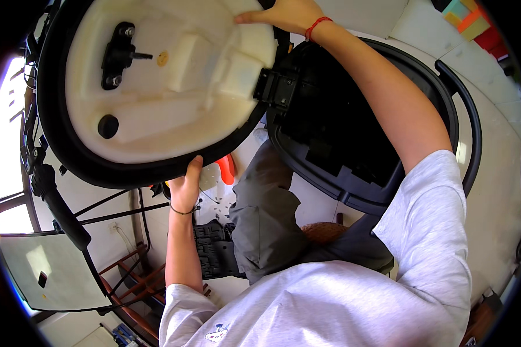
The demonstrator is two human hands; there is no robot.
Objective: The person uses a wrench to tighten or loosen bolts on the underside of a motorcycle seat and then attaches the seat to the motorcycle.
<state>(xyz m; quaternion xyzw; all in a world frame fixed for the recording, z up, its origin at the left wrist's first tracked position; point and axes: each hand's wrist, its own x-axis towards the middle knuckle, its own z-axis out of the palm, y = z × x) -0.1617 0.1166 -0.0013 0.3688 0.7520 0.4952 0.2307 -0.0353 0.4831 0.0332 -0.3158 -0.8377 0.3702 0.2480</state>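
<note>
Two bare hands are on the opened seat (173,81) as I watch through the head camera, its pale underside turned toward me and its thick black rim all around. The left hand (185,184) is clamped on the lower edge, thumb over the rim and fingers hidden behind it. The right hand (283,14) lies at the top edge with its thumb on the pale plastic; its fingers are out of my sight, so I cannot tell how firmly it is closed. A black hinge (276,89) sits where the seat meets the dark storage tub (344,139), and that is where I judge the trouble would start: if one hand slackened while the other kept pushing, the seat could twist and strain that joint. I cannot tell whether its bolts are tight. The right forearm (376,98) reaches across the tub, so a slip at the rim, which looks smooth, could let the seat swing down and pinch the arm against the tub's edge. The metal pin (142,56) sticking out of the underside might scrape skin in such a fall. The bent knee (266,214) is close below the seat's edge, so a sideways drop could knock it, too. The black rail (472,127) curves around the far end of the tub, well apart from both hands.
</note>
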